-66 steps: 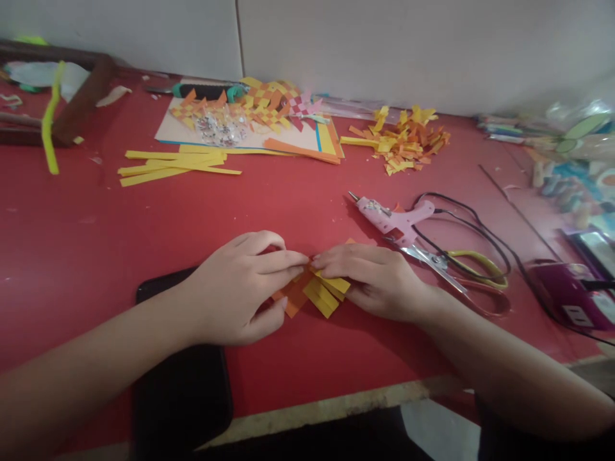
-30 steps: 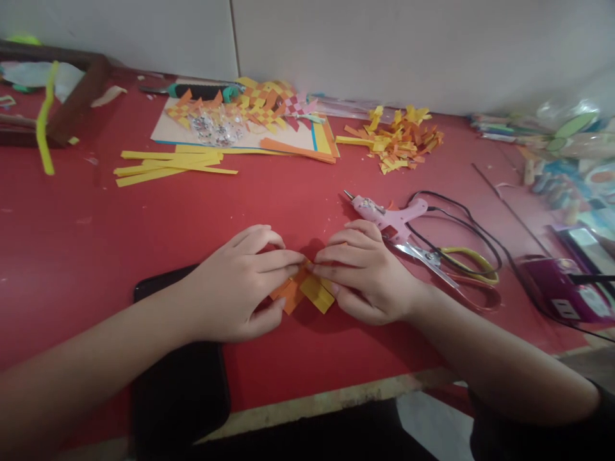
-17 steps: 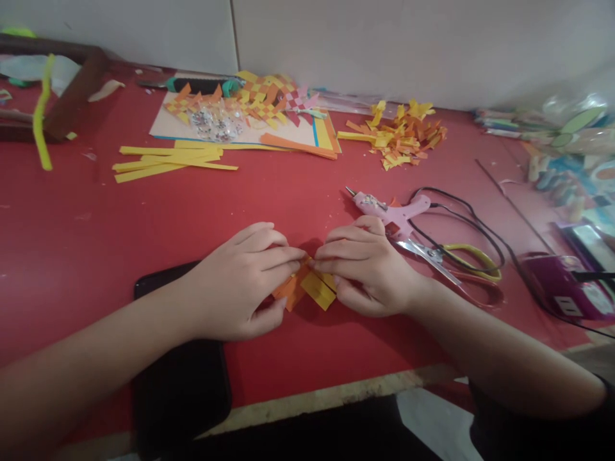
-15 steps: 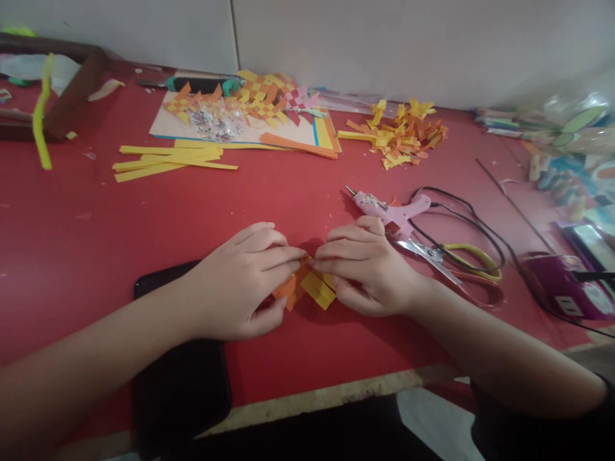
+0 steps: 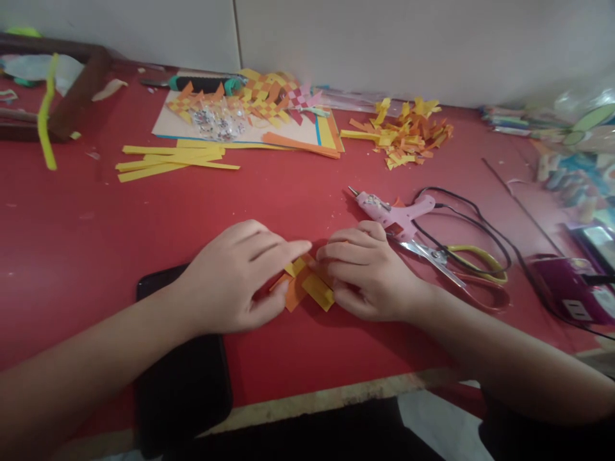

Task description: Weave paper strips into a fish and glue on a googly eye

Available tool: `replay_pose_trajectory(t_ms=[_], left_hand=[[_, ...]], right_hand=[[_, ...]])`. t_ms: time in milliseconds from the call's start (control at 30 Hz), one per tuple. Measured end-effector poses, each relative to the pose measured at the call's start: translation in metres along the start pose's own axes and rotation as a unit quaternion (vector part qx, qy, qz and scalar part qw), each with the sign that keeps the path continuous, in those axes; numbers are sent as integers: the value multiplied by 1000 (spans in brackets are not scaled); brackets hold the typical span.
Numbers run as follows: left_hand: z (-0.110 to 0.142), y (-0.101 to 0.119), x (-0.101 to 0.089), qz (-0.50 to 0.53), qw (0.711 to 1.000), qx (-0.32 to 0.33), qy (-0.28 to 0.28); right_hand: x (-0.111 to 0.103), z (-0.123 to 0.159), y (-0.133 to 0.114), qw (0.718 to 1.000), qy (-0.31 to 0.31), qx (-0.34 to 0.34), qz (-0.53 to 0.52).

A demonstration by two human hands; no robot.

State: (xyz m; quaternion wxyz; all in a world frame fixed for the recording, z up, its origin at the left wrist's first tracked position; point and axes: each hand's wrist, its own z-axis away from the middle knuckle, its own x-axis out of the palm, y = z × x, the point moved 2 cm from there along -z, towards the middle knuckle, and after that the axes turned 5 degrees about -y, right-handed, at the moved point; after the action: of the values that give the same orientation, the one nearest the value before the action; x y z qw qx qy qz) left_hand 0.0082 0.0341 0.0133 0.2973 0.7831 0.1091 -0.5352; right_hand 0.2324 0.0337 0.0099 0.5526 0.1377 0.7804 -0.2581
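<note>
now the left hand [image 5: 235, 275] has its fingers lying stretched together, the index tip raised a little above the paper, where half a second ago those fingertips met the top of the fold; so more of the woven paper piece [image 5: 296, 283] shows, with a few yellow squares clear beside the orange. its yellow flap [image 5: 317, 291] has changed too: it was a flat, wide face in the earlier frame, and now it looks narrower, with a small folded bit near its lower end. the right hand [image 5: 372, 272] keeps nearly the same pose, fingers curled and thumb beneath them, closed on the right side of the piece. the left thumb rests by the orange edge, but whether that hand truly pinches the paper i cannot tell. the piece is at the middle of the frame, just below centre, between the two hands and over the red table [image 5: 293, 365]. its orange end points down and slightly left, while the yellow flap slants from upper left to lower right, its tip toward the bottom of the frame; the long axis of the whole is partly hidden by the fingers, so i can't tell it. a pink glue gun [image 5: 396, 214] and scissors [image 5: 435, 257] lie near the right hand, and a black slab [image 5: 185, 390] lies under the left forearm, lower left.
</note>
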Motion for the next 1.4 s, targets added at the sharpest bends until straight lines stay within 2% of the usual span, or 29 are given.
replay_pose_trajectory(t_ms=[100,167,300,433,567,633,833,1067,1267,1400], left_hand=[[4,-2,-3,43,995,-86,-1],[5,-1,-3,87,991,-101,-14],[6,2,-1,129,989,-70,-31],[7,2,3,109,992,-30,-54],[8,2,5,83,995,1,-47],[8,4,5,61,997,24,-33],[6,8,6,23,998,57,-5],[5,10,6,-2,997,73,10],[2,13,5,-36,994,95,36],[2,14,5,-50,993,106,32]], right_hand=[[0,0,0,1000,6,5,-12],[-1,1,0,999,7,14,-35],[-2,2,0,998,3,33,-62],[-2,1,-1,997,15,44,-67],[-2,0,-3,997,28,53,-45],[-2,0,-5,998,21,39,-38],[-2,1,-13,995,-22,-68,-75],[2,-1,-18,998,-17,-44,-44],[0,0,-20,998,-7,-56,-6],[-1,1,-20,998,4,-65,7]])
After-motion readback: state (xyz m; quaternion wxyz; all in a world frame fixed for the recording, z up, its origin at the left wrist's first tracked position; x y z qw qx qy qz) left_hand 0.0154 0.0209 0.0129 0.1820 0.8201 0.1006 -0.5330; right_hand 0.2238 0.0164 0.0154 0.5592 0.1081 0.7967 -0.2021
